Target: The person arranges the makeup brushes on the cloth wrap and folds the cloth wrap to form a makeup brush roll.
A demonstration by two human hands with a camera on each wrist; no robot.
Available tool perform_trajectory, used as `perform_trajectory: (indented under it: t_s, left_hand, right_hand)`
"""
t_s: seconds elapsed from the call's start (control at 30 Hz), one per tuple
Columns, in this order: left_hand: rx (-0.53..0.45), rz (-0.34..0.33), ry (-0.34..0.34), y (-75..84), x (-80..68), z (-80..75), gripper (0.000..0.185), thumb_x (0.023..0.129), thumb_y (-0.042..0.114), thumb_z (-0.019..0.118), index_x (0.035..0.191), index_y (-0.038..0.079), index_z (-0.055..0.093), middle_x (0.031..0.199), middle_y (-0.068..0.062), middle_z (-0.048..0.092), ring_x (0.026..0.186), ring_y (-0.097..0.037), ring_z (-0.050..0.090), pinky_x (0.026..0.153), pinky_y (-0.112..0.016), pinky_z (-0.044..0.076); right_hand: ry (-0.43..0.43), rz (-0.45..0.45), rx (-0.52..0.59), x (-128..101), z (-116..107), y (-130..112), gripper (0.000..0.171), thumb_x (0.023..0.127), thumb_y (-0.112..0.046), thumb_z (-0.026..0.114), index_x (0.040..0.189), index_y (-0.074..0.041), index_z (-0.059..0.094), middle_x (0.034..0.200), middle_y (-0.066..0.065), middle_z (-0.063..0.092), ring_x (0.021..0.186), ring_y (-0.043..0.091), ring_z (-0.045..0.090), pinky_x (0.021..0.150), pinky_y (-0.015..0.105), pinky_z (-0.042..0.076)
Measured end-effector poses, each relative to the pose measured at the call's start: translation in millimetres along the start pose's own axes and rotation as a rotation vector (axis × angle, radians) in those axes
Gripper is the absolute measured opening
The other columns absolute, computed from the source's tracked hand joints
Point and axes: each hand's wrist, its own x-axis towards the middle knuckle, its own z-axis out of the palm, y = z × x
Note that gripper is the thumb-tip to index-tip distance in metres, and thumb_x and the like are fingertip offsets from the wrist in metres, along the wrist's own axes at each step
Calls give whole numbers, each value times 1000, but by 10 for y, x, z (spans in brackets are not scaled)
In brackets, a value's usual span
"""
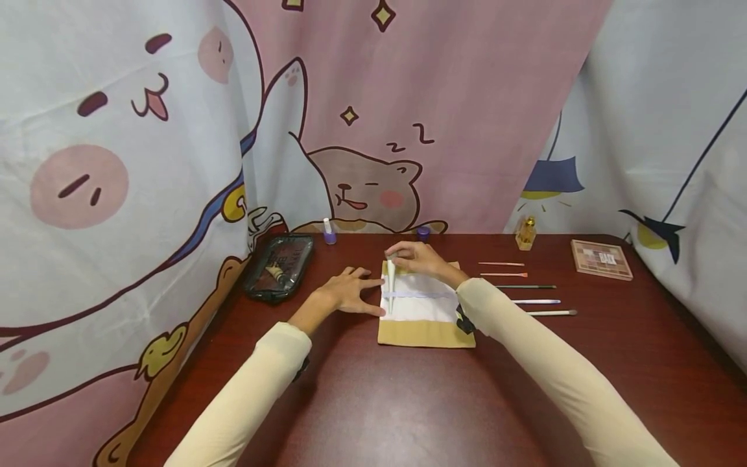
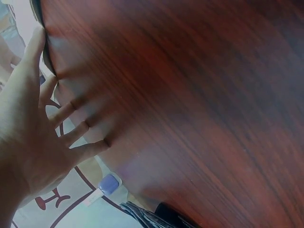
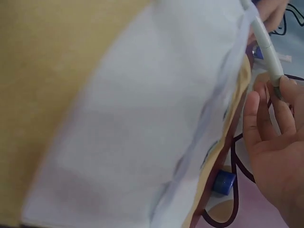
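Grip, right hand [image 1: 421,258]: a white makeup brush [image 1: 391,285] is pinched at its far end between thumb and fingertips; the handle is seen running down over the roll.
Grip, left hand [image 1: 349,293]: nothing is held; the fingers are spread flat, with the fingertips pressed against the left edge of the brush roll [image 1: 425,331].
Brush roll: laid open on the wooden table [image 1: 408,402], tan with a white inner panel crossed by a lilac band.
Done so far: one brush is being placed at the roll's left end; whether it is under the band cannot be told.
Left to do: five brushes [image 1: 525,287] are judged still outside, lying in a row just right of the roll.
Readable writing: block letters are printed on the eyeshadow palette [image 1: 602,259], too small to be read with certainty.
Other labels: the nail polish bottle [image 1: 329,231], perfume bottle [image 1: 526,233] and dark pouch [image 1: 279,266] carry nothing legible.
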Motion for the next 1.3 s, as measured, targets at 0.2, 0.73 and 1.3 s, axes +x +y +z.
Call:
perform_trajectory:
  t_s: [0.2, 0.73, 1.3]
  left_hand:
    - [0, 1, -3, 11, 6, -3, 90, 82, 85, 59, 160, 47, 36, 167, -1, 31, 152, -32, 28, 111, -61, 40]
    - [1, 4, 0, 49, -36, -48, 90, 83, 85, 58, 160, 44, 36, 168, -3, 30, 153, -32, 27, 113, -61, 38]
    - [-11, -4, 4, 55, -39, 14, 91, 82, 86, 57, 160, 45, 36, 167, -2, 30, 152, -31, 27, 113, -59, 38]
  right_hand:
    - [-34, 52, -57, -80, 34, 37, 25, 102, -14, 69, 126, -7, 73, 122, 13, 74, 99, 27, 74, 72, 27, 56]
    - [-144, -16, -68, -274, 129, 26, 27, 101, -8, 69, 127, -1, 71, 127, 11, 73, 120, 27, 68, 100, 42, 54]
    - [-121, -96, -164, -417, 100, -24, 31, 96, -6, 74, 126, 1, 71, 126, 15, 73, 117, 34, 69, 97, 47, 56]
